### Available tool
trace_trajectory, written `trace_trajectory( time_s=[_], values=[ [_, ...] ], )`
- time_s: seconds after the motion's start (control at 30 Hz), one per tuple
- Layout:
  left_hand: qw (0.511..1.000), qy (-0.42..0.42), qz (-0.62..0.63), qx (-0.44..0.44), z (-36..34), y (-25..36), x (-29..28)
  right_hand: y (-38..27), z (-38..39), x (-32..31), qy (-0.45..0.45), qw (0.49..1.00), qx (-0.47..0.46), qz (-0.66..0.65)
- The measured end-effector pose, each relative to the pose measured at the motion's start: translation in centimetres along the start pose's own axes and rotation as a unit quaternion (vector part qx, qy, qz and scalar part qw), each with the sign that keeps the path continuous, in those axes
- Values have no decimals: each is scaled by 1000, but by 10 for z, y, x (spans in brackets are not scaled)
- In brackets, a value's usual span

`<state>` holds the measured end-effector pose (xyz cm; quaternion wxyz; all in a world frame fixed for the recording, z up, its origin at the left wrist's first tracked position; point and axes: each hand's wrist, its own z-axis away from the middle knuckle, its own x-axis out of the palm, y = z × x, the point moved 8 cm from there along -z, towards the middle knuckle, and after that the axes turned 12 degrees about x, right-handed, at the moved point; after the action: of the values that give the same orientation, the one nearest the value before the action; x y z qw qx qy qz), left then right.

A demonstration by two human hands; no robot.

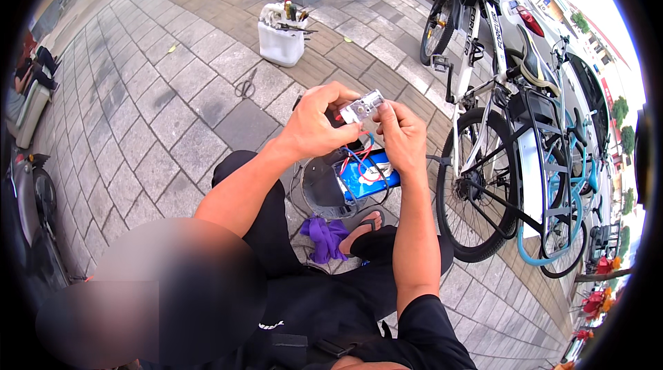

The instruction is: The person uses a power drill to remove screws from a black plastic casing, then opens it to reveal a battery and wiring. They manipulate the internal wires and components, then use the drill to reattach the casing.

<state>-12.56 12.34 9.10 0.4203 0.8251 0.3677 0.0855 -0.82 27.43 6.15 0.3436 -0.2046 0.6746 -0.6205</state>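
Note:
Up in front of my knees, both hands hold a small see-through block with silvery parts, and a red bit shows at its left end. My left hand is closed round its left side. The fingers of my right hand pinch its right side, thumb on the near face. Below the hands lies a blue battery pack with red and blue wires on top. Beside it is a dark, rounded case or bag. A purple cloth lies close to my sandalled foot.
On the paving ahead stands a white plastic tub full of tools, with scissors lying nearer me. A white bicycle stands close on my right, a light-blue bicycle behind it. At far left are a parked scooter and seated people.

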Motion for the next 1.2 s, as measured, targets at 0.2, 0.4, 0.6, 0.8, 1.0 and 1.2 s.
trace_trajectory(
  time_s=[0.2,0.4,0.6,0.8,1.0,1.2],
  values=[
    [998,-27,25,-49,3,-5,3,3,-1,-1,4,1000,1,8],
    [998,-30,8,-57,3,-3,1,-2,1,-1,3,1000,-6,7],
    [998,-32,-1,-48,2,-2,1,-3,1,0,2,1000,-7,1],
    [999,-33,3,-42,2,0,1,-2,1,-1,3,1000,-11,5],
    [999,-29,-1,-31,3,-1,1,-1,1,-1,7,1000,-16,6],
    [1000,-14,-21,-15,3,-2,0,-4,3,-1,6,1000,1,11]
  ],
)
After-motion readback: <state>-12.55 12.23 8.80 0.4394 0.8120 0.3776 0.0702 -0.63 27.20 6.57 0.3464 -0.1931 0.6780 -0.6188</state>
